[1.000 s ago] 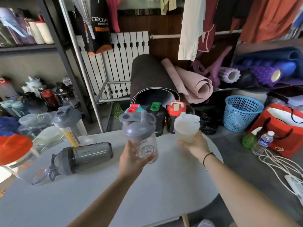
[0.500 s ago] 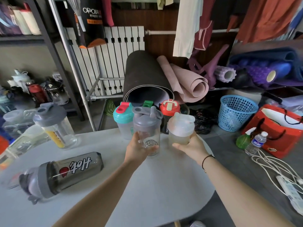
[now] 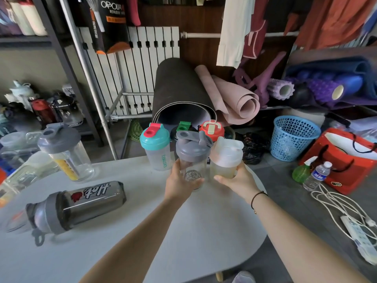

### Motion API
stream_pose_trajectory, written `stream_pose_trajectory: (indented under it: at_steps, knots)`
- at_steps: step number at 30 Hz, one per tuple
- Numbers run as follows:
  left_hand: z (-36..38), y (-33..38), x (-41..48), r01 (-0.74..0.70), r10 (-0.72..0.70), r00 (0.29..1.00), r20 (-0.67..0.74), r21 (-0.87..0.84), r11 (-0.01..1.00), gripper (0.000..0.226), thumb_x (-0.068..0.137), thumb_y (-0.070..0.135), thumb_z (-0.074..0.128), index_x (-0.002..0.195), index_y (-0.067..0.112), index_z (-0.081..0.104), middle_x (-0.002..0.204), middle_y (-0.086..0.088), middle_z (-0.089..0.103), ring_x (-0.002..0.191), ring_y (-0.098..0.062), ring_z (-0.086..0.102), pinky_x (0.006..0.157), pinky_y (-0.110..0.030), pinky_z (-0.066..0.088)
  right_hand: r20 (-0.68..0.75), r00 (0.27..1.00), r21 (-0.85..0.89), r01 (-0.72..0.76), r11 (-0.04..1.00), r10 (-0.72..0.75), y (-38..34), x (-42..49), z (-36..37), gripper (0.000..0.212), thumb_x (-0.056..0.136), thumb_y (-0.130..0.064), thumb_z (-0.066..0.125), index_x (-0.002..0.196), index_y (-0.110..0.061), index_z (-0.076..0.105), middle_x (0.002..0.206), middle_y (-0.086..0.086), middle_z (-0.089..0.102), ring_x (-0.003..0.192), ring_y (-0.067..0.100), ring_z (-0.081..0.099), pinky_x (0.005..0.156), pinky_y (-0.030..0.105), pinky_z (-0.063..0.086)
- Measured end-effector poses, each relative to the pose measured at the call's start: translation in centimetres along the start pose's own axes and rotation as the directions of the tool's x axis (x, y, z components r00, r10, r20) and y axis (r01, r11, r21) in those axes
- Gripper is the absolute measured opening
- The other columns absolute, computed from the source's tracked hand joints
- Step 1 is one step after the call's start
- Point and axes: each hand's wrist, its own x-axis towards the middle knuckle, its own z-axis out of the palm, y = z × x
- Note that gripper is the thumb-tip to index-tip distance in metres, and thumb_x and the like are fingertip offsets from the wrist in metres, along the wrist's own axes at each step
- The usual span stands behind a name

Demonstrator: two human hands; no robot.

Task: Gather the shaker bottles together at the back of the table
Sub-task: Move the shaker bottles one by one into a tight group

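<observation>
White table [image 3: 142,231] in cluttered storeroom, left hand [image 3: 179,183] wrapped around grey-lid shaker [image 3: 192,156], right hand [image 3: 238,181] gripping frosted shaker [image 3: 225,158], both touching at table's back edge beside teal-lid shaker [image 3: 156,147].

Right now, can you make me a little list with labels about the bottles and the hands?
left hand: wrapped around the grey-lid shaker
right hand: wrapped around the white-lid shaker
back group: teal-lid shaker, green-cap bottle, red-cap bottle
lying down: dark shaker, on its side on the table
standing apart at left: clear shaker with yellow inside
</observation>
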Motion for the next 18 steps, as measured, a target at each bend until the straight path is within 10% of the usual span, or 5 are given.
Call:
stream_pose_trajectory:
  at_steps: [10,14,18]
  knots:
    - [-1.5,-0.3,-1.4,0.083,-0.088,0.994,0.071,0.076,0.994,0.105,0.067,0.028,0.084,0.15,0.024,0.019,0.143,-0.005,0.04,0.126,-0.025,0.047,0.102,-0.037,0.044,0.101,0.988,0.024,-0.119,0.993,0.116,1.4,-1.4,0.2,0.12,0.062,-0.04,0.087,0.153,-0.028,0.007,0.142,-0.009,0.039,0.137,0.02,0.039,0.11,0.037,0.035]
    - [-7.1,-0.6,-4.4,-0.184,0.215,0.97,-0.115,0.231,0.955,0.086,0.074,0.009,0.076,0.146,0.02,0.03,0.136,-0.008,0.048,0.123,-0.025,0.048,0.105,-0.036,0.038,0.005,0.979,-0.666,-0.147,0.731,0.202,3.1,-3.4,0.0,0.126,0.061,-0.087,0.051,0.153,-0.022,-0.005,0.163,-0.004,-0.01,0.15,0.024,-0.011,0.116,0.057,-0.001]
    - [-16.8,-1.3,-4.4,-0.129,0.31,0.939,-0.15,0.681,0.721,0.096,0.066,0.03,0.078,0.145,0.035,0.024,0.148,-0.008,0.036,0.138,-0.032,0.027,0.113,-0.047,0.022,0.042,0.979,-0.73,-0.107,0.675,0.201,3.9,-4.0,-0.7,0.118,0.065,-0.09,0.033,0.153,-0.022,-0.007,0.163,-0.004,-0.016,0.15,0.022,-0.014,0.118,0.055,-0.004]
